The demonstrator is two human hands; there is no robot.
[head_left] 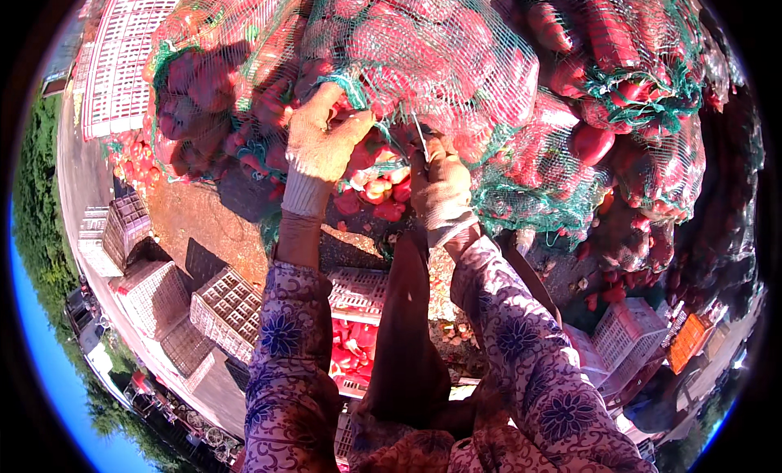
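Green mesh bags packed with red peppers (pixel 423 49) are stacked in front of me. At the lower edge of the middle mesh bag (pixel 383 74), my left hand (pixel 322 143), in a pale work glove, is closed on the green netting, thumb and fingers at its gathered rim. Close beside it, my right hand (pixel 444 184), gloved too, is curled in a fist. A thin pale strand or rod (pixel 419 135) rises from its fingers to the bag; what exactly they grip is partly hidden. Between my wrists lie loose red and orange peppers (pixel 379 188).
Below my hands, a plastic crate (pixel 358 294) stands near another crate of red pieces (pixel 352 347). Several crates (pixel 228 314) sit at left, with a white one (pixel 130 57) at upper left. More pepper bags (pixel 635 74) and an orange crate (pixel 688 343) are at right.
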